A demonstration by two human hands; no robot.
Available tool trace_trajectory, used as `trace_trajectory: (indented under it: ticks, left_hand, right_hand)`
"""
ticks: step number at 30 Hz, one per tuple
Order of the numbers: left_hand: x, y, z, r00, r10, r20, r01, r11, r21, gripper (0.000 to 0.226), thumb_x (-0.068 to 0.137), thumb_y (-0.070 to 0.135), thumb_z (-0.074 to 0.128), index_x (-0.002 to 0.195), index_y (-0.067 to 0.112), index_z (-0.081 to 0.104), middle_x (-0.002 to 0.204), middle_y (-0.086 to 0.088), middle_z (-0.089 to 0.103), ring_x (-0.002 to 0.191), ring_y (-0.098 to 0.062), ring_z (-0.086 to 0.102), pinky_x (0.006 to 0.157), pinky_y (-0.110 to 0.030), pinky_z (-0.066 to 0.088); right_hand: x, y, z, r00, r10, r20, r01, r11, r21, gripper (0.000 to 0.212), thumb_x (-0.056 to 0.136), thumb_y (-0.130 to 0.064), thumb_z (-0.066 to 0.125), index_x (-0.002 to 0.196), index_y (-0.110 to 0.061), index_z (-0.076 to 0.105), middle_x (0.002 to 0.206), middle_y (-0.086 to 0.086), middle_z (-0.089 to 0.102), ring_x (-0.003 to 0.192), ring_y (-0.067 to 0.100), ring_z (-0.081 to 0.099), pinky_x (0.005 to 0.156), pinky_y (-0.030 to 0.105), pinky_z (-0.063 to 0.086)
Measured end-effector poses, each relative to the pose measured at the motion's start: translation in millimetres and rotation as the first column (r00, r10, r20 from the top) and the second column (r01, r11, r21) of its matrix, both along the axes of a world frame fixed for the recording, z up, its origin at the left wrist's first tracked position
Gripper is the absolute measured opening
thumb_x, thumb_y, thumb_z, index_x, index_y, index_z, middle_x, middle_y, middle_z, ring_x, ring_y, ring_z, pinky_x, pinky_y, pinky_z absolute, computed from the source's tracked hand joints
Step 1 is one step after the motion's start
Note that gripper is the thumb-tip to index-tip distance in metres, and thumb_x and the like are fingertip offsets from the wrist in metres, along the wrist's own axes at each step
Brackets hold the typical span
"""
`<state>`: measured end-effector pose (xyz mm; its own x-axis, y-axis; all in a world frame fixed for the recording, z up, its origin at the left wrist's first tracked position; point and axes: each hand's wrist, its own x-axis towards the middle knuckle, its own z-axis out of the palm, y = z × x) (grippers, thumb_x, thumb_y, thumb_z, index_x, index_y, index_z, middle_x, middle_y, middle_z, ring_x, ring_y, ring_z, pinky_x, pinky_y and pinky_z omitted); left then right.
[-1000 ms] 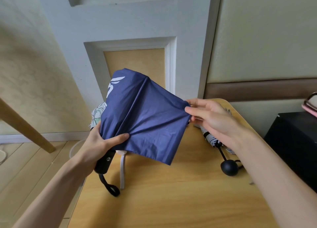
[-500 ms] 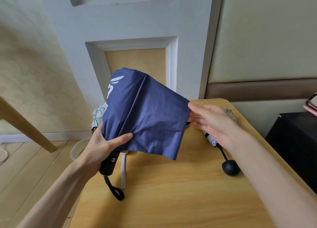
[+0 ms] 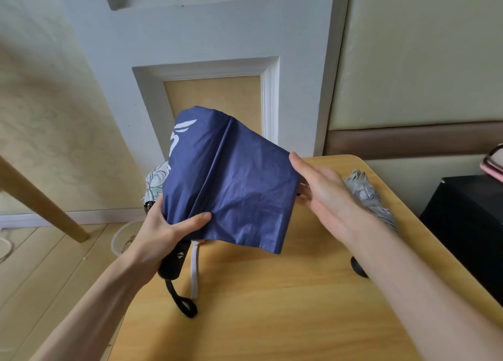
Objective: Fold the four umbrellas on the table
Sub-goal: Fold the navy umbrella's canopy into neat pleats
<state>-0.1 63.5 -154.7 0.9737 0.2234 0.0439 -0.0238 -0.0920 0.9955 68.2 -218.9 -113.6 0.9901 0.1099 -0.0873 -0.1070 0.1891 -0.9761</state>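
Left hand (image 3: pixel 163 230) grips navy umbrella (image 3: pixel 231 181) at the canopy's base, above the desk (image 3: pixel 272 320), thumb curled over cloth. Right hand (image 3: pixel 324 194) meets the flap's right edge, fingers fairly straight; pinching or not, cannot tell.

No legible text is being shown. A white winged emblem (image 3: pixel 181 135) is being displayed on the navy umbrella (image 3: pixel 231 181); a small white diamond mark (image 3: pixel 178 255) is being displayed on its handle (image 3: pixel 171 265).

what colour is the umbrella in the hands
Navy blue umbrella with a white logo; the head view shows it best.
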Motion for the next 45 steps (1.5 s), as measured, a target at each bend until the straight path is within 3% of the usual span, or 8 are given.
trace_trajectory:
  ticks: [5,10,19,24,30,35,40,45]
  left_hand:
    - [-1,-9,0,1.000,-0.006,0.015,0.005,0.999,0.035,0.068,0.066,0.022,0.093,0.126,0.026,0.062,0.108,0.014,0.079,0.098,-0.008,0.076,0.076,-0.020,0.059]
    - [-4,-17,0,0.998,0.048,0.038,-0.050,0.998,0.045,0.055,0.074,0.012,0.091,0.118,0.030,0.062,0.097,0.018,0.078,0.085,0.002,0.075,0.064,-0.010,0.055]
    - [0,-21,-5,0.999,0.030,0.040,-0.031,0.999,0.026,0.101,0.055,0.049,0.101,0.142,0.025,0.057,0.126,0.008,0.074,0.110,-0.012,0.074,0.102,-0.045,0.059]
    - [-1,-20,0,0.981,-0.193,0.005,0.191,0.973,0.132,0.123,0.041,0.047,0.096,0.150,0.024,0.045,0.129,-0.004,0.066,0.087,-0.010,0.072,0.068,-0.022,0.057]
    - [-9,-28,7,0.942,-0.327,-0.077,0.336,0.919,0.205,0.140,0.037,0.060,0.103,0.156,0.036,0.034,0.145,0.019,0.056,0.127,0.006,0.058,0.106,-0.021,0.050]
    - [-18,-34,18,0.955,-0.271,-0.122,0.287,0.947,0.142,0.121,0.053,0.039,0.105,0.153,0.033,0.036,0.134,0.012,0.064,0.105,0.003,0.069,0.076,-0.016,0.056]
    - [-18,-32,23,0.954,-0.235,-0.188,0.219,0.971,-0.100,0.055,0.073,0.030,0.073,0.124,0.018,0.055,0.082,-0.016,0.067,0.062,-0.022,0.058,0.056,-0.030,0.048]
    - [-16,-26,22,0.957,-0.257,-0.133,0.228,0.953,-0.199,0.039,0.075,0.026,0.067,0.110,0.014,0.055,0.072,-0.022,0.060,0.063,-0.028,0.053,0.062,-0.036,0.044]
  right_hand:
    - [-1,-2,-1,0.968,-0.185,0.172,0.187,0.982,0.000,0.013,0.104,-0.017,0.067,0.106,-0.027,0.076,0.104,-0.010,0.081,0.101,0.007,0.076,0.090,0.026,0.062]
    - [-2,-3,0,0.996,0.048,-0.075,-0.052,0.998,-0.047,0.029,0.096,-0.043,0.075,0.114,-0.020,0.077,0.108,-0.003,0.081,0.098,0.015,0.077,0.082,0.032,0.059]
    - [-10,-1,17,0.982,-0.018,0.189,0.047,0.988,-0.149,0.013,0.104,-0.016,0.066,0.108,-0.022,0.077,0.095,0.002,0.083,0.088,0.017,0.079,0.066,0.023,0.059]
    - [-18,5,41,0.956,0.038,0.290,-0.012,0.996,-0.091,0.045,0.103,-0.009,0.065,0.136,-0.039,0.059,0.095,0.013,0.081,0.088,0.024,0.077,0.072,0.030,0.062]
    - [-9,33,80,0.892,0.290,0.347,-0.166,0.924,-0.345,0.018,0.103,-0.009,0.061,0.104,-0.008,0.079,0.088,0.010,0.080,0.080,0.023,0.078,0.071,0.028,0.057]
    - [1,48,100,0.777,0.502,0.380,-0.255,0.803,-0.539,0.018,0.100,-0.002,0.067,0.112,-0.011,0.076,0.100,0.006,0.081,0.094,0.021,0.077,0.077,0.026,0.060]
    - [11,43,87,0.774,0.162,0.613,0.146,0.895,-0.421,0.038,0.090,0.006,0.070,0.116,-0.021,0.076,0.108,-0.001,0.076,0.100,0.011,0.071,0.086,0.027,0.059]
    - [19,15,70,0.931,0.145,0.334,0.030,0.883,-0.468,0.023,0.095,-0.035,0.077,0.118,-0.035,0.075,0.111,-0.014,0.078,0.109,0.002,0.069,0.091,0.023,0.051]
